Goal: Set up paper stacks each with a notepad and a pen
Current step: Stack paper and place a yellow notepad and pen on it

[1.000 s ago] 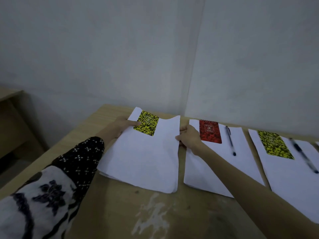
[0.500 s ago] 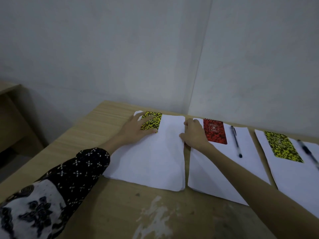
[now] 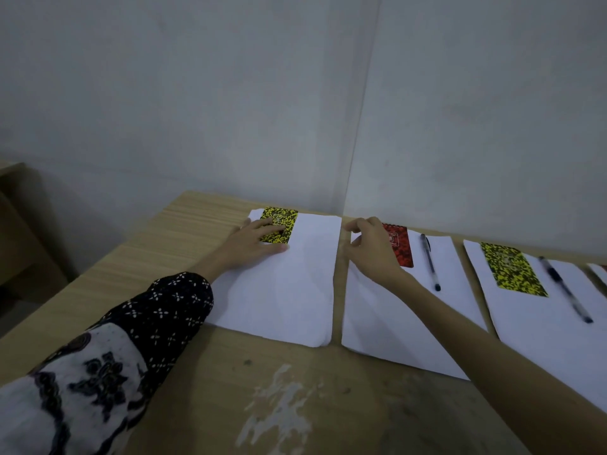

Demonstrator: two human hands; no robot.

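Three white paper stacks lie side by side on the wooden table (image 3: 203,372). The left stack (image 3: 289,290) carries a yellow speckled notepad (image 3: 282,221) at its far left corner and no pen. My left hand (image 3: 256,243) lies flat, fingers spread, on that stack and on the notepad's near part. My right hand (image 3: 371,251) hovers over the middle stack (image 3: 394,326) with fingers loosely curled, holding nothing, partly hiding a red notepad (image 3: 402,247). A black pen (image 3: 429,261) lies beside the red notepad. The right stack (image 3: 538,323) holds another yellow notepad (image 3: 512,274) and a pen (image 3: 565,297).
The table stands in a corner against grey walls (image 3: 230,110). A worn white patch (image 3: 279,405) marks the near tabletop. Another wooden piece of furniture (image 3: 19,224) stands at the far left, lower down. The edge of a further stack (image 3: 599,272) shows at the right border.
The left stack has been set down flat and square beside the middle stack. My left hand went from gripping its edge to resting on it. My right hand let go and lifted.
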